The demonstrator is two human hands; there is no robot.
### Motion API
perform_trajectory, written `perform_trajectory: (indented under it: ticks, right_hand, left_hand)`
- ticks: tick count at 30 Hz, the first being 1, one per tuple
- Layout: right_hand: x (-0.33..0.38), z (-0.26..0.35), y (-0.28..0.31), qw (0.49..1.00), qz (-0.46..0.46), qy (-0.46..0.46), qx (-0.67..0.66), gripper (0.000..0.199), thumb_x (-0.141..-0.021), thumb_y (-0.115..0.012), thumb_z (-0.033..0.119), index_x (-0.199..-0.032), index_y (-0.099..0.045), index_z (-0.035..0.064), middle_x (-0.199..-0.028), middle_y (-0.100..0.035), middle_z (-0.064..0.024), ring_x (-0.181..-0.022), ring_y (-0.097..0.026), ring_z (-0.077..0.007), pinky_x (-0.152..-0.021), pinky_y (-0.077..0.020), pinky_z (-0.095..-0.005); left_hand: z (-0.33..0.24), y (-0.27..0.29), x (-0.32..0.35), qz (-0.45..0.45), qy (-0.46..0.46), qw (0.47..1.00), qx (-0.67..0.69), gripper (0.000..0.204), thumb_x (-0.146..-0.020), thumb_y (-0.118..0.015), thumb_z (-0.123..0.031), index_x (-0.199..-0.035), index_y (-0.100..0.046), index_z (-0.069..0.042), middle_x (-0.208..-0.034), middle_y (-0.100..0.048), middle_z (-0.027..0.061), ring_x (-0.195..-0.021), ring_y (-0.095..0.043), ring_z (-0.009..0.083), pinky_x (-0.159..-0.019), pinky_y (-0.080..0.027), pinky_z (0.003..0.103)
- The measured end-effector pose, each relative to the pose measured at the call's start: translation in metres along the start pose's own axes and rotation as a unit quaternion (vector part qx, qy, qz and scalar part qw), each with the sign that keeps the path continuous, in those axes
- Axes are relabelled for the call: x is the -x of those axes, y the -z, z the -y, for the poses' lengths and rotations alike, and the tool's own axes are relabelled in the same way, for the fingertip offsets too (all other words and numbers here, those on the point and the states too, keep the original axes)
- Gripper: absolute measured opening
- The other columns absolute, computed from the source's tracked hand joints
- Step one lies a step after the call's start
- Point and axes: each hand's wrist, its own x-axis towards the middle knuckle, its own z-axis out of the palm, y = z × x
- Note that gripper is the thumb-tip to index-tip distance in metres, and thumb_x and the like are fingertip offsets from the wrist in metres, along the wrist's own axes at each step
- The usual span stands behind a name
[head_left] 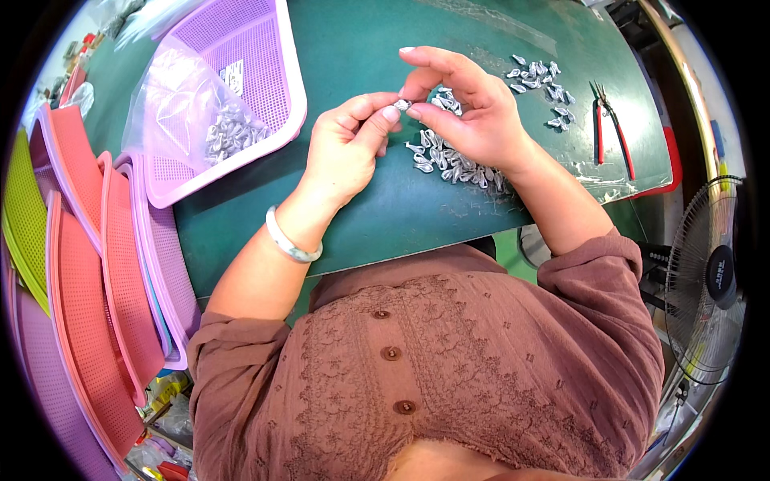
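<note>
1. Work position: the small silver-grey piece (403,104) is between the 2 hands, above the green table (353,232).
2. Left hand (341,148): thumb and index finger form a narrow pinch on the piece. For good control, this pinch should be firm enough to prevent rotation, yet light enough to avoid distorting the part.
3. Right hand (481,104): fingers arched, thumb tip just beside the piece. Contact is hidden at this scale; whether this hand grips cannot be told. Fine adjustment is best made with fingertips only, the wrist steady.
4. Surroundings: a pile of similar pieces (457,171) lies partly beneath the right hand. Forearm movement should be small to avoid scattering it. The red-handled pliers (605,104) lie to the right, well apart from the hands.
</note>
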Motion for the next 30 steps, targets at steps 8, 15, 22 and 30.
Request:
perform_trajectory:
  ticks: [8,15,22,30]
  right_hand:
    - [0.000,0.003,0.000,1.000,0.010,-0.009,-0.005,0.050,-0.072,-0.060,-0.008,-0.119,-0.050,0.0053,-0.079,-0.061,-0.0034,-0.070,-0.057,-0.0119,-0.068,-0.0471,-0.0252]
    - [0.000,-0.001,-0.002,1.000,0.009,-0.008,0.026,0.048,-0.072,-0.061,-0.007,-0.118,-0.051,0.0057,-0.080,-0.062,-0.0036,-0.068,-0.057,-0.0128,-0.066,-0.0484,-0.0258]
    - [0.000,-0.002,0.001,0.995,0.054,-0.074,0.041,0.040,-0.072,-0.060,-0.002,-0.111,-0.055,0.0068,-0.075,-0.061,-0.0039,-0.071,-0.058,-0.0189,-0.068,-0.0477,-0.0292]
    - [0.003,0.001,0.011,0.944,0.257,-0.061,0.200,0.043,-0.069,-0.058,0.004,-0.112,-0.052,0.0086,-0.071,-0.058,-0.0005,-0.077,-0.054,-0.0217,-0.081,-0.0390,-0.0364]
  left_hand:
    - [0.000,0.000,0.000,0.017,0.019,1.000,0.006,0.021,-0.089,-0.054,-0.014,-0.104,-0.060,0.000,-0.074,-0.058,0.0005,-0.057,-0.045,0.0046,-0.051,-0.038,0.018]
    - [-0.007,0.004,-0.003,0.040,0.110,0.979,0.168,0.015,-0.090,-0.051,-0.018,-0.089,-0.058,-0.004,-0.073,-0.058,0.0019,-0.055,-0.046,0.0064,-0.049,-0.036,0.019]
    - [-0.004,0.013,-0.008,0.010,0.141,0.956,0.259,0.013,-0.088,-0.048,-0.014,-0.090,-0.054,-0.003,-0.082,-0.058,0.0081,-0.063,-0.050,0.0124,-0.056,-0.042,0.023]
    - [-0.004,0.012,-0.007,-0.023,0.140,0.976,0.166,0.009,-0.084,-0.048,-0.004,-0.091,-0.054,-0.002,-0.081,-0.058,0.0074,-0.065,-0.054,0.0132,-0.059,-0.045,0.024]
